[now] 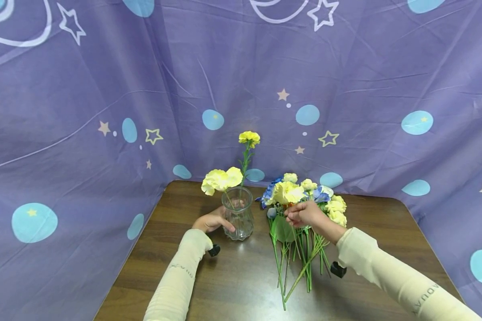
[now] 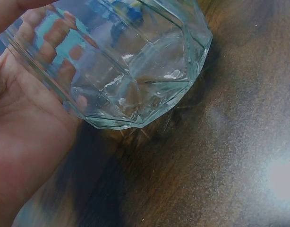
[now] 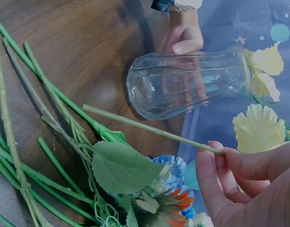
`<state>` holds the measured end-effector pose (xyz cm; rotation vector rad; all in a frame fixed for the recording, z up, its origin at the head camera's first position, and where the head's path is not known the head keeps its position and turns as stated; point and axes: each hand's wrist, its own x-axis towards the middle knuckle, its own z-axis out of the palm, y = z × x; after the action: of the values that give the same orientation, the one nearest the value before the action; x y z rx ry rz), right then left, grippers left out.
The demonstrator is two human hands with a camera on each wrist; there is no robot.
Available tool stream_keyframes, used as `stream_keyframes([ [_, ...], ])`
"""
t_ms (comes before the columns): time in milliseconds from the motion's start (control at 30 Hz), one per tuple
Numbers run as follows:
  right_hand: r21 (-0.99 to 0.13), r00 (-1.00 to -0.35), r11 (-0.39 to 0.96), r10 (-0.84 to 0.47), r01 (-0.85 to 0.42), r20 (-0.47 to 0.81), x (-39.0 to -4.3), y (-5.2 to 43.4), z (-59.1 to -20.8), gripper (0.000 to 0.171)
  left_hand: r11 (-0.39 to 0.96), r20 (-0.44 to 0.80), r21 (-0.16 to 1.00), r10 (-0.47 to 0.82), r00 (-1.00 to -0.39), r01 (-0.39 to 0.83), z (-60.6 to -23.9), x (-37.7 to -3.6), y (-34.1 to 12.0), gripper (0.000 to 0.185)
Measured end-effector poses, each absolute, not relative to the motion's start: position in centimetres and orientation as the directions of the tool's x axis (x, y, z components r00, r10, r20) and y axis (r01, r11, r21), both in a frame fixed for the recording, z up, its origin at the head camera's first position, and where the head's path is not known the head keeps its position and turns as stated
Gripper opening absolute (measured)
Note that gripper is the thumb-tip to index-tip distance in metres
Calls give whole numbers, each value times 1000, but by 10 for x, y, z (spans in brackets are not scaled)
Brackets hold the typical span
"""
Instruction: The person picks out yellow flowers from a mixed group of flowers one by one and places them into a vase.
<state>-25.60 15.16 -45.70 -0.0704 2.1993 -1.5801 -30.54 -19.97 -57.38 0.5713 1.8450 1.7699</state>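
Gripping now:
left hand [image 1: 210,221]: fingers wrapped round glass vase [image 1: 237,214] on table [image 1: 233,276]
right hand [image 1: 305,214]: pinching one green stem [image 3: 149,127] (above the flower bunch [image 1: 301,200])
vase: two yellow flowers [image 1: 222,179] in it

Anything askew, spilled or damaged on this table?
Nothing stands out. The vase stands upright on the table, held by the left hand, with two yellow flowers in it. The right hand pinches a stem from the bunch lying loose beside it. No spill or breakage shows.
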Motion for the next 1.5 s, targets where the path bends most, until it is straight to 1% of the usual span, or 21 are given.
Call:
stream_keyframes([
  [267, -918, -910, 355, -296, 178, -291, -260, 149, -449, 25, 65, -82, 996, 620, -781, -53, -572, -305, -200, 103],
  [433, -922, -911, 348, -301, 171, -283, -261, 148, -443, 26, 70, -77, 997, 622, -779, -43, -573, -305, -199, 102],
  [700, -941, -919, 306, -314, 141, -239, -263, 143, -440, 30, 55, -59, 998, 630, -775, -31, -578, -309, -200, 101],
  [800, -954, -925, 269, -310, 135, -218, -265, 140, -438, 32, 53, -60, 998, 631, -774, -34, -578, -309, -200, 102],
  [967, -969, -941, 185, -265, 163, -209, -267, 136, -433, 34, 48, -51, 998, 632, -773, -27, -578, -308, -200, 103],
  [1133, -974, -961, 154, -195, 167, -196, -269, 134, -428, 33, 53, -50, 998, 634, -772, -22, -579, -309, -200, 101],
  [1267, -980, -973, 130, -159, 149, -169, -272, 134, -426, 34, 51, -58, 998, 632, -773, -34, -578, -308, -199, 101],
  [1500, -994, -988, 92, -131, 66, -78, -273, 131, -421, 33, 45, -51, 999, 626, -779, -29, -578, -307, -200, 99],
])
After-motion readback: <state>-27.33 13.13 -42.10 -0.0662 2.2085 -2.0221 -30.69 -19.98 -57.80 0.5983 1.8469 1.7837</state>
